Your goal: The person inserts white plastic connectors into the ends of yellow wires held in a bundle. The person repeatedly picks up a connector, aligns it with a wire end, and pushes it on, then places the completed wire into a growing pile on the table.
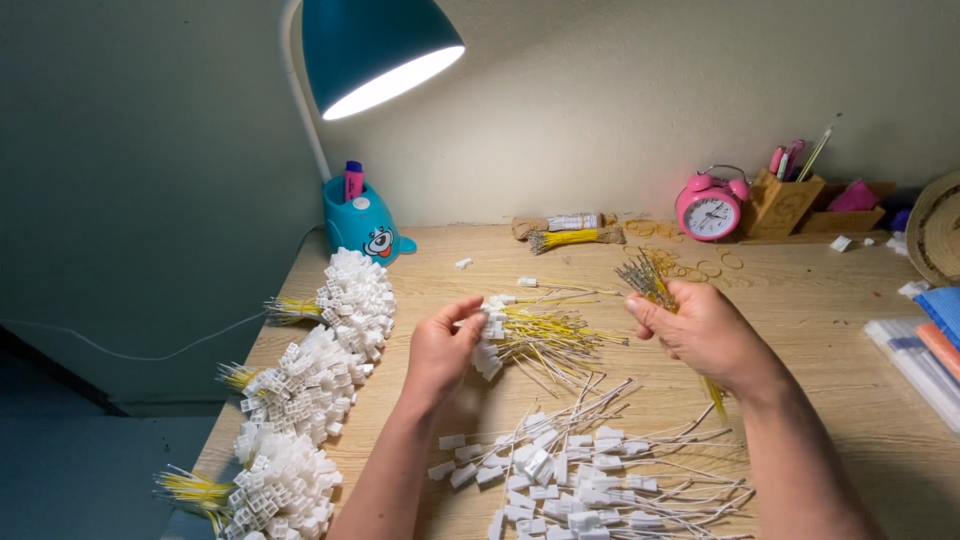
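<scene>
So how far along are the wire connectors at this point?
Done: three bundles of yellow-wired white connectors piled along the desk's left edge. In hand: the left hand holds a partial connector row, and the right hand grips loose yellow wires. Left: scattered white-wired connectors below.

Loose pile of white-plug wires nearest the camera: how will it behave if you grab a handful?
Likely floppy: the thin wires in the pile splay at all angles. Probably light, given small plastic plugs. Crossed wires may snag, dragging neighbours along. Unlike the bunch in the left hand, nothing binds them.
</scene>
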